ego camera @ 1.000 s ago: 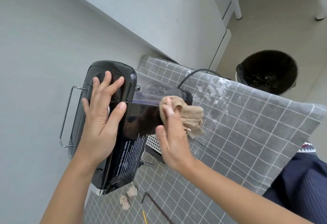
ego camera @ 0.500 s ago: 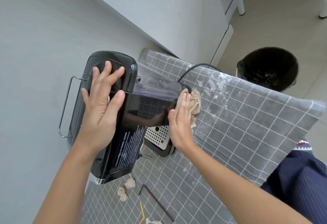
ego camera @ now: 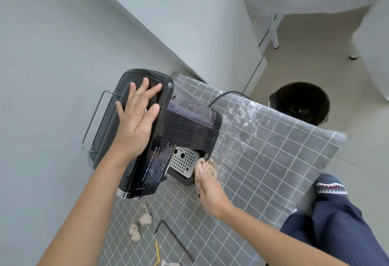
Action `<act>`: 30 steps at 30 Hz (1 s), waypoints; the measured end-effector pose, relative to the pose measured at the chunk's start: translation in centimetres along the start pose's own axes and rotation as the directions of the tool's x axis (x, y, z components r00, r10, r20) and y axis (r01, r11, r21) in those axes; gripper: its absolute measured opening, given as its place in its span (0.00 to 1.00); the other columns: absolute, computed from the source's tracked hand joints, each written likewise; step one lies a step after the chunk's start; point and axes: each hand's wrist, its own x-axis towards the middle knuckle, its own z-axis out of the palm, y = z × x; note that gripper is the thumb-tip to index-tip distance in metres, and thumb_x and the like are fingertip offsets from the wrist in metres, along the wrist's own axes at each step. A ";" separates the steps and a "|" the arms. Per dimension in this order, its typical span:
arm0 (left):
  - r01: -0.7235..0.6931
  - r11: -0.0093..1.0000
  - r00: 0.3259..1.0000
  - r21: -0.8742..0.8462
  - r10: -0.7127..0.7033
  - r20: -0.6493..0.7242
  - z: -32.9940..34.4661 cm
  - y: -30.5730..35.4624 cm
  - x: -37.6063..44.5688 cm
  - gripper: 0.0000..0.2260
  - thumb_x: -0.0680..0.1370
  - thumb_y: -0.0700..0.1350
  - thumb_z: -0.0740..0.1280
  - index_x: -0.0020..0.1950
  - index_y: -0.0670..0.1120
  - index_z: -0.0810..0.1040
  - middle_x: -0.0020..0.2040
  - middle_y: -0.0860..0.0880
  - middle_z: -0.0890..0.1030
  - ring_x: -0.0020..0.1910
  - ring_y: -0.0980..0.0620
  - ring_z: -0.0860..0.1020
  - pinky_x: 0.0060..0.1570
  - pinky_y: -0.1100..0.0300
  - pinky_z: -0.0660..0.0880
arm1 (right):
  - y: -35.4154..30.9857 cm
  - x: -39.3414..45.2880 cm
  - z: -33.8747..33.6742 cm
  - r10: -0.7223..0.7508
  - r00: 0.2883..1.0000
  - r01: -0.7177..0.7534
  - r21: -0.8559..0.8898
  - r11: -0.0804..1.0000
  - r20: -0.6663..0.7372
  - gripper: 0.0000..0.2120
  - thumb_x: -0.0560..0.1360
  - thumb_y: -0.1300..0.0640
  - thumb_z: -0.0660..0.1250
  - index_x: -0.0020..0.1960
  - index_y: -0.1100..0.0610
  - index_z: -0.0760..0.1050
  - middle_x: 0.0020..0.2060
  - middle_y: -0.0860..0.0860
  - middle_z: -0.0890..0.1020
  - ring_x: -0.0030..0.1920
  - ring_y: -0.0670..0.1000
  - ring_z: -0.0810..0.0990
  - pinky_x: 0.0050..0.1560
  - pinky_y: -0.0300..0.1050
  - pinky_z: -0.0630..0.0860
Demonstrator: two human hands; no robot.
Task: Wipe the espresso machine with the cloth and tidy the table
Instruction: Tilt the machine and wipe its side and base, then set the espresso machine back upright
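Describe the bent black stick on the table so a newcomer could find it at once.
Start at the black espresso machine on the grey checked tablecloth. Nearer the person lie crumpled paper balls; right of them is the bent black stick, the only dark, thin, angled item.

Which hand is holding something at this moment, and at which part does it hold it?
The right hand holds the beige cloth, bunched under its fingers against the espresso machine's base. The left hand grips nothing; it rests flat on the machine's top.
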 end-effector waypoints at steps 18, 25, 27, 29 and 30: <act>-0.019 0.990 0.742 -0.142 -0.081 -0.665 -5.5 -4.8 -2.9 0.12 0.80 0.46 0.59 0.53 0.46 0.81 0.49 0.52 0.84 0.48 0.53 0.81 0.70 0.44 0.64 | -15.8 -5.1 -9.6 -0.124 0.949 -0.092 -0.631 0.770 -0.290 0.12 0.82 0.53 0.59 0.58 0.57 0.76 0.50 0.54 0.82 0.50 0.57 0.81 0.51 0.54 0.80; 0.310 0.935 0.827 -0.174 -0.355 -0.436 -7.3 -12.3 -2.3 0.13 0.80 0.40 0.61 0.61 0.41 0.80 0.58 0.42 0.82 0.60 0.45 0.79 0.64 0.60 0.67 | -22.3 -2.1 -7.2 -0.193 0.902 0.049 -0.352 0.935 -0.387 0.17 0.80 0.51 0.62 0.40 0.62 0.79 0.33 0.56 0.84 0.31 0.56 0.80 0.42 0.53 0.83; 0.312 0.927 0.841 -0.209 -0.372 -0.393 -7.3 -12.9 -1.7 0.12 0.80 0.40 0.62 0.60 0.41 0.81 0.56 0.42 0.83 0.56 0.45 0.81 0.62 0.62 0.69 | -22.8 -0.7 -7.0 -0.100 0.910 0.010 -0.219 0.976 -0.402 0.18 0.79 0.50 0.65 0.41 0.64 0.81 0.34 0.57 0.85 0.31 0.58 0.82 0.41 0.54 0.84; 0.308 0.908 0.844 -0.283 -0.398 -0.358 -7.4 -13.1 -1.1 0.11 0.80 0.38 0.62 0.58 0.40 0.81 0.51 0.42 0.85 0.44 0.48 0.82 0.53 0.66 0.73 | -23.1 0.2 -7.0 -0.018 0.914 -0.027 -0.105 0.994 -0.405 0.17 0.78 0.51 0.67 0.41 0.64 0.81 0.33 0.53 0.85 0.27 0.51 0.78 0.36 0.49 0.84; 0.315 0.898 0.845 -0.308 -0.413 -0.340 -7.4 -13.0 -0.9 0.11 0.79 0.38 0.62 0.58 0.40 0.81 0.48 0.43 0.84 0.38 0.50 0.81 0.47 0.71 0.73 | -23.1 0.5 -6.9 0.009 0.915 -0.036 -0.059 0.998 -0.403 0.16 0.77 0.52 0.67 0.40 0.64 0.81 0.32 0.52 0.85 0.27 0.49 0.77 0.32 0.45 0.81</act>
